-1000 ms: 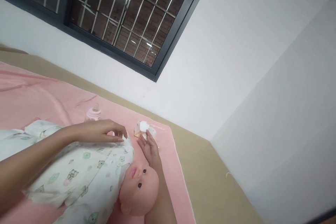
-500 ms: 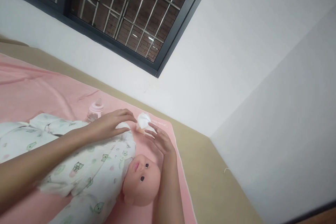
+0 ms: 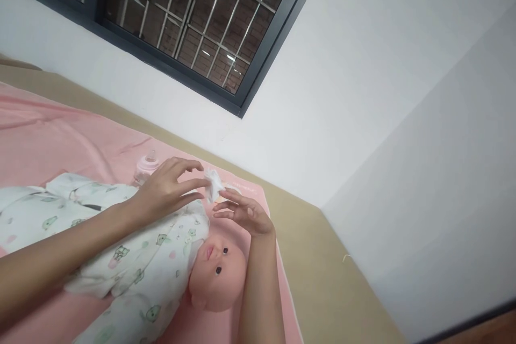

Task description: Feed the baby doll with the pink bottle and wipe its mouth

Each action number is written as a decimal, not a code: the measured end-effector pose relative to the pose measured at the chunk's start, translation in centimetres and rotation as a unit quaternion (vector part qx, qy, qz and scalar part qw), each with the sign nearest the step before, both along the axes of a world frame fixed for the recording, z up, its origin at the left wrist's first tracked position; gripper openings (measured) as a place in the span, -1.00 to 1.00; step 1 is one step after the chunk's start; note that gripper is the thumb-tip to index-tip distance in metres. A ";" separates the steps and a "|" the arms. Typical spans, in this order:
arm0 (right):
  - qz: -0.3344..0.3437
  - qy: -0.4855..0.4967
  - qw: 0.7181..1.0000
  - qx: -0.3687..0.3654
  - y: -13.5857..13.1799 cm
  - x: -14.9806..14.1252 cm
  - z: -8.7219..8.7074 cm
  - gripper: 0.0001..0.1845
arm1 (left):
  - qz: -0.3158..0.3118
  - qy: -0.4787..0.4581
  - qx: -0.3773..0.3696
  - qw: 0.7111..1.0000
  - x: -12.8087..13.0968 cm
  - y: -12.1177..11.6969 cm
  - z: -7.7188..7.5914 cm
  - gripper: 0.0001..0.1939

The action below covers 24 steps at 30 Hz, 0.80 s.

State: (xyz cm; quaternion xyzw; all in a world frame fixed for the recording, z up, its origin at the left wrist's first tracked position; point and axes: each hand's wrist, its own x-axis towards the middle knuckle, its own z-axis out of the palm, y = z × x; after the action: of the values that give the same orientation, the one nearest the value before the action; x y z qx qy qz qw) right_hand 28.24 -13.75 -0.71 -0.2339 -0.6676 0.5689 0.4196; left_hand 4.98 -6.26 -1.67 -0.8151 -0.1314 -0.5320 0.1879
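A baby doll [image 3: 220, 274] in a white printed sleepsuit [image 3: 121, 247] lies on a pink blanket [image 3: 48, 140], head towards the right. My left hand [image 3: 169, 188] hovers above the doll's chest and pinches a small white cotton pad [image 3: 213, 185] between fingertips. My right hand [image 3: 244, 215] is raised just right of the pad, palm up, fingers apart and slightly curled, its fingertips close to the pad. My right forearm passes beside the doll's head.
A small pink baby bottle [image 3: 145, 166] stands on the blanket behind my left hand. The blanket lies on a tan mattress [image 3: 322, 290] that meets a white wall. A barred dark window [image 3: 193, 27] is above.
My left hand left the doll's chest, reached right and picked up the white pad. My right hand lifted off the blanket beside the doll's head and turned palm up.
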 end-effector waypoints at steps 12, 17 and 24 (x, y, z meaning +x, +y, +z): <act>-0.029 -0.003 0.998 -0.057 -0.3 0.5 0.1 -0.23 | -0.067 -0.049 -0.009 0.996 -0.3 -0.9 1.1 -0.90; -0.084 0.054 0.990 -0.098 0.9 2.2 -2.3 -0.25 | -0.215 -0.005 -0.331 0.919 -1.3 -1.8 2.7 -0.89; -0.149 0.128 0.959 -0.203 3.3 2.7 -9.3 -0.38 | -0.344 0.143 -0.601 0.708 -1.8 -2.2 3.5 -0.80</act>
State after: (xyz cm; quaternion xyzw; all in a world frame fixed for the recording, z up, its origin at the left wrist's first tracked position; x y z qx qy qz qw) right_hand 30.95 -10.43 -9.98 -0.3361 -0.4364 0.6483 0.5256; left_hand 3.18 -8.45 1.79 -0.8108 -0.1057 -0.2458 -0.5206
